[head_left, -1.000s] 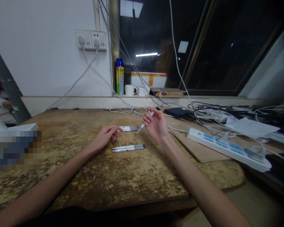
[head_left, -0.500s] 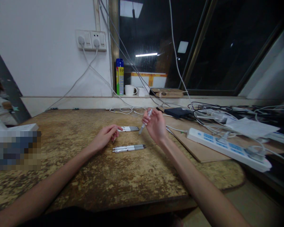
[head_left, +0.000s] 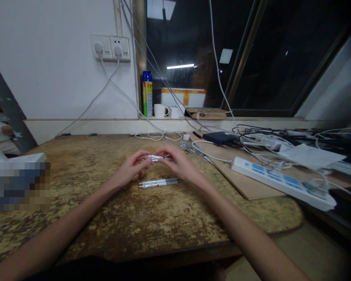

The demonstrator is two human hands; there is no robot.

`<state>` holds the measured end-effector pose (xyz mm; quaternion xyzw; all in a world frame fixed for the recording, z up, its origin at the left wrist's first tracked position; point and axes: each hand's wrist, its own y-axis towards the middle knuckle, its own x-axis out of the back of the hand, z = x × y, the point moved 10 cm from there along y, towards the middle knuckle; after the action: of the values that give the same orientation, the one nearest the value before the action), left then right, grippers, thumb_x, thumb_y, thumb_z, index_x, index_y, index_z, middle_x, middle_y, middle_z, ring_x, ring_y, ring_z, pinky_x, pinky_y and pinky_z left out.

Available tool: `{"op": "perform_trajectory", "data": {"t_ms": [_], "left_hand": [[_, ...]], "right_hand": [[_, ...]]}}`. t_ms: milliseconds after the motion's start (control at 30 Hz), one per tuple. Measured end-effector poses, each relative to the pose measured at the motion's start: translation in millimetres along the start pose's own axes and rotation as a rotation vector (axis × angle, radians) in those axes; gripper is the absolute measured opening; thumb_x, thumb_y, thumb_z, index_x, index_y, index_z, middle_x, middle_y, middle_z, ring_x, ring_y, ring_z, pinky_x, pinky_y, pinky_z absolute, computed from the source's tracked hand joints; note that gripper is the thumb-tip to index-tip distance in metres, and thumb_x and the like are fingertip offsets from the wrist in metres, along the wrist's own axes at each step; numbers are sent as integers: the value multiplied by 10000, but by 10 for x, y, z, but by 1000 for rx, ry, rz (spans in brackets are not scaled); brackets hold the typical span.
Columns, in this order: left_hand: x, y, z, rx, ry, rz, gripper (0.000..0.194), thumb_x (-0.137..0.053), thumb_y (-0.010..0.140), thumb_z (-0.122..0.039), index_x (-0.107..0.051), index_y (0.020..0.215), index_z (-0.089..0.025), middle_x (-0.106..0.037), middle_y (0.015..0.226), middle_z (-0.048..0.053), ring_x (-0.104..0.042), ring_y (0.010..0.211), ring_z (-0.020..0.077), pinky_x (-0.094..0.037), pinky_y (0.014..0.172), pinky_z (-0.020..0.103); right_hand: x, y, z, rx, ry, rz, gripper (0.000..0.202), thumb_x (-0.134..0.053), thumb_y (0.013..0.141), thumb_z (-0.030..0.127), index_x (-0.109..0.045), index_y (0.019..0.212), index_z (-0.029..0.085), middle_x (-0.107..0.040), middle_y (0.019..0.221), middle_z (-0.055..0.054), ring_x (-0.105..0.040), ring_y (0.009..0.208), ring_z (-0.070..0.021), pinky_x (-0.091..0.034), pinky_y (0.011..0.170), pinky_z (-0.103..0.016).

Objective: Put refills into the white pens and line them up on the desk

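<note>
Both my hands meet over the far pens, slightly above the table's middle. My right hand [head_left: 177,164] has its fingers curled down around a white pen [head_left: 154,157] that lies crosswise. The fingers of my left hand [head_left: 133,168] close on the left end of the same pen. Under and behind the fingers, other far pens are mostly hidden. Nearer to me, a pair of white and grey pens [head_left: 158,183] lies side by side on the worn wooden table [head_left: 128,222], untouched.
At right a white power strip [head_left: 280,183] lies over a brown board [head_left: 240,183]. A dark flat box [head_left: 219,138] and tangled cables are behind. A crumpled clear wrapper [head_left: 188,147] lies beyond my right hand. On the sill stand a spray can [head_left: 148,95] and a mug [head_left: 160,111].
My right hand has moved left and down with its pen, from upright to lying crosswise at the far pens. My left hand has shifted slightly right to meet it.
</note>
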<state>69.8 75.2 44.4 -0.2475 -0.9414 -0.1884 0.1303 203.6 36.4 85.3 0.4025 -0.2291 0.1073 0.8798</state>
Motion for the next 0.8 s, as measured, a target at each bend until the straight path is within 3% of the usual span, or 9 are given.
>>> {"op": "perform_trajectory", "data": {"t_ms": [133, 233, 500, 800], "left_hand": [[-51, -3, 54, 24, 65, 58, 344, -604, 935, -482, -663, 1118, -197, -695, 961, 62, -605, 768, 164, -458, 653, 266], [-45, 1, 74, 24, 111, 82, 341, -626, 914, -490, -705, 1070, -197, -712, 1025, 79, -630, 866, 193, -470, 710, 285], [-79, -50, 99, 110, 241, 219, 346, -662, 873, -484, -741, 1025, -184, -740, 922, 61, -631, 812, 191, -452, 710, 289], [-68, -73, 164, 85, 399, 351, 369, -651, 876, -494, -752, 1071, -197, -735, 923, 41, -621, 828, 191, -449, 731, 279]], "right_hand": [[-153, -41, 26, 24, -119, 106, 112, -668, 935, 236, -668, 1044, 208, -690, 1042, -56, -639, 959, -185, -507, 871, -327], [-203, -68, 0, -18, -125, 157, 140, -677, 931, 259, -667, 1058, 200, -693, 1034, -60, -641, 936, -180, -514, 849, -316], [-179, -127, -220, -194, -139, 231, 161, -597, 974, 296, -689, 998, 166, -702, 849, -34, -599, 735, -147, -432, 649, -245], [-192, -148, -342, -200, -275, 267, 170, -548, 974, 227, -691, 1018, 145, -707, 862, -37, -584, 726, -136, -389, 667, -236]]}}
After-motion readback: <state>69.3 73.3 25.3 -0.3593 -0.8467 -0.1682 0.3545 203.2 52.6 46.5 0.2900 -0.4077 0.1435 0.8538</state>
